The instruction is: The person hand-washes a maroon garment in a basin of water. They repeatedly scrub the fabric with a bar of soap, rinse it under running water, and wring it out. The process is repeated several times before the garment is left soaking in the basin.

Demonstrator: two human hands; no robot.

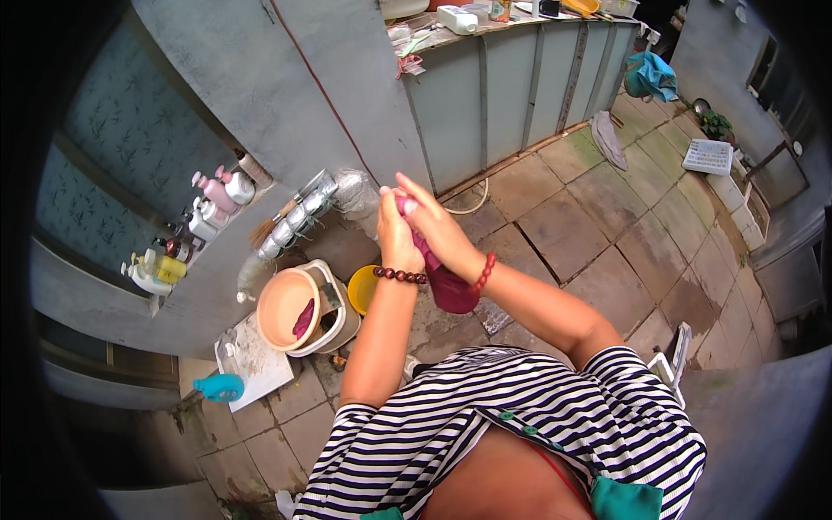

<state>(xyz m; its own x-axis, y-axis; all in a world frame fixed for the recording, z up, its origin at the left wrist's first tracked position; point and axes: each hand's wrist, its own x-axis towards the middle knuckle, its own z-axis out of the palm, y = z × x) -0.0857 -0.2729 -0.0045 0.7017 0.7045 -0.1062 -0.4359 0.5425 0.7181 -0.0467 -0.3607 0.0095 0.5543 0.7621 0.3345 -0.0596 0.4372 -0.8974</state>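
Striped shirt (607, 403) nearest — both hands (398, 238) (445, 236) clasp maroon cloth (452, 289).

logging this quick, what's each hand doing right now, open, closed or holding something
Left hand: holding the maroon cloth, pressed between the palms.
Right hand: holding the same cloth from the other side.

Count, hands: two, left hand (399, 236) and right hand (438, 227). Bead bracelets: two, one dark bracelet (394, 275), one red bracelet (485, 271). Maroon cloths: two; one wrung cloth (452, 290) between the palms, one basin cloth (303, 319). Peach basin (276, 312): one. Yellow container (361, 289): one. Bottles along the sill (224, 224): at least six; dark ones overlap, exact number unclear. Teal bottle (218, 387), left edge of white board (269, 368): one. White bottle (457, 19), near left corner of counter (507, 78): one. Green buttons (530, 431): two visible.
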